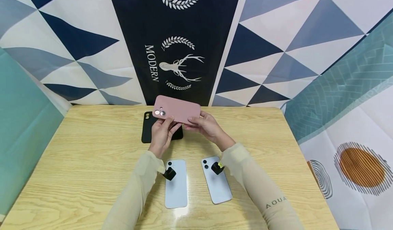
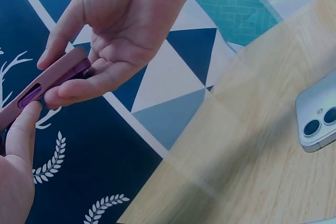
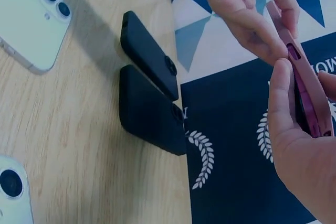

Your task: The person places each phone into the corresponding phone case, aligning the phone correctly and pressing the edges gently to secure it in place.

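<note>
Where the table (image 1: 92, 175) is nearest you, two pale phones lie flat, backs up: the left phone (image 1: 177, 194) near straight, the right phone (image 1: 218, 187) slanted, its lens end farther and to the left.

Beyond them, your left hand (image 1: 161, 136) pinches the near edge of the pink case (image 1: 181, 109), thumb on the back; some of those fingers are hidden, so can't tell how they lie. Your right hand (image 1: 208, 126) pinches its right end, thumb on the pink back, fingers under.

Case is up off the table near the far edge, back toward you, dipping slightly to the right. Plain pink, rounded corners, two bright silvery lens circles at the left end. Wrist views show an oblong slot in its side, purple through it, plus a purple strip along the underside. Can't tell what that purple part is.

Below, partly covered in your head view: two black cases (image 3: 149, 111), side by side. Far behind, a patterned backdrop (image 1: 172, 29), white deer and MODERN on navy.
</note>
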Available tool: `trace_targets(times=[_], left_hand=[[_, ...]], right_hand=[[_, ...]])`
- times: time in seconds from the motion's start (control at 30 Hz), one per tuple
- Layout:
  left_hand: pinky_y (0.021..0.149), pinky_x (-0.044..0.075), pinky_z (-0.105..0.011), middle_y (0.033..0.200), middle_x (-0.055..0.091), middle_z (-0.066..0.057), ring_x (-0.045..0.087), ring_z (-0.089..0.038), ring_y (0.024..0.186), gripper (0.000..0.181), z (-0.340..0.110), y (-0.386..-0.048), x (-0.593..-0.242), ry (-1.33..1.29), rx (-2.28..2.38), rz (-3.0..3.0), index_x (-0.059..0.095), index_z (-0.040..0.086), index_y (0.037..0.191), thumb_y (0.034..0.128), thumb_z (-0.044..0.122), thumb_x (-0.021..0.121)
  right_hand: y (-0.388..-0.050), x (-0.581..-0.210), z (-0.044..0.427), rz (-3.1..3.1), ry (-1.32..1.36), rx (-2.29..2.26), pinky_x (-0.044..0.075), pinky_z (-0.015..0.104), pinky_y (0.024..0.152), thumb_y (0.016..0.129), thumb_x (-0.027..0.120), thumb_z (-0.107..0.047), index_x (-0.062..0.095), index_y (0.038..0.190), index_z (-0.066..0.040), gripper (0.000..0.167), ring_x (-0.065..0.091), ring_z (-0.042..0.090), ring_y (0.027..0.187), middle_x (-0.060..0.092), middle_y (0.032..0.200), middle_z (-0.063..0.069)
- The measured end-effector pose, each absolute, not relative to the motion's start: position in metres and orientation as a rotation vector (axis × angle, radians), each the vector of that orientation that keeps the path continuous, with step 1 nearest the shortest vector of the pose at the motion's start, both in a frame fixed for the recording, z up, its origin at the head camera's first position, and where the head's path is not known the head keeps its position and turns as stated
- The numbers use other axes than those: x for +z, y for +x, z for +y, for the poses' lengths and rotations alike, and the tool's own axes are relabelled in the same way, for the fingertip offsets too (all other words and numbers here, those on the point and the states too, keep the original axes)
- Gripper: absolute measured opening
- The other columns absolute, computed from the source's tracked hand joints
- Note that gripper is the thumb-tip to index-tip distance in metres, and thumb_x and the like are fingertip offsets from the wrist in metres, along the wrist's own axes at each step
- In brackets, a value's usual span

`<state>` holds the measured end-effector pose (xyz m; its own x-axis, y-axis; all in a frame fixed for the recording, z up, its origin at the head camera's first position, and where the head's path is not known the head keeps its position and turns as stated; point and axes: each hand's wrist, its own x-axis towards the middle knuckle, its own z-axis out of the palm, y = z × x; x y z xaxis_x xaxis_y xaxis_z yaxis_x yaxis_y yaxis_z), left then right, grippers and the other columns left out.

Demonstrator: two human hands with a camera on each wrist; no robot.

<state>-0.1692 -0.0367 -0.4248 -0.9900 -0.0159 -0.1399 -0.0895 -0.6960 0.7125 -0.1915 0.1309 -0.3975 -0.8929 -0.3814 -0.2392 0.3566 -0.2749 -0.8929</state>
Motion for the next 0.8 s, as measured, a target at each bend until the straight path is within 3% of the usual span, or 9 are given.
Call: trace_targets(times=[0.2,0.5,0.8], left_hand=[[0.087,0.053,-0.026,0.1,0.062,-0.004,0.066,-0.011,0.092,0.029,-0.038,-0.167,-0.425,-0.177,2.833,1.213,0.048,0.004,0.121,0.093,-0.003,0.047],[0.086,0.055,-0.028,0.097,0.066,-0.003,0.068,-0.012,0.089,0.03,-0.045,-0.165,-0.426,-0.091,2.768,1.217,0.049,0.006,0.119,0.0908,-0.005,0.053],[0.087,0.054,-0.033,0.097,0.072,-0.009,0.07,-0.02,0.092,0.016,-0.064,-0.162,-0.421,0.153,2.663,1.181,0.055,0.003,0.108,0.0945,0.012,0.055]], right_hand=[[-0.189,-0.397,0.128,1.539,-0.026,-2.235,0.059,0.026,0.068,0.092,0.048,0.004,0.035,0.129,0.003,0.039,0.07,0.015,0.072,0.07,0.08,0.003],[-0.19,-0.394,0.128,1.587,-0.048,-2.295,0.055,0.022,0.063,0.092,0.043,0.002,0.042,0.11,-0.003,0.019,0.065,0.01,0.063,0.067,0.073,0.001],[-0.19,-0.39,0.133,1.548,-0.051,-2.406,0.051,0.021,0.057,0.091,0.042,0.003,0.047,0.1,-0.006,0.014,0.061,0.012,0.057,0.066,0.07,0.001]])
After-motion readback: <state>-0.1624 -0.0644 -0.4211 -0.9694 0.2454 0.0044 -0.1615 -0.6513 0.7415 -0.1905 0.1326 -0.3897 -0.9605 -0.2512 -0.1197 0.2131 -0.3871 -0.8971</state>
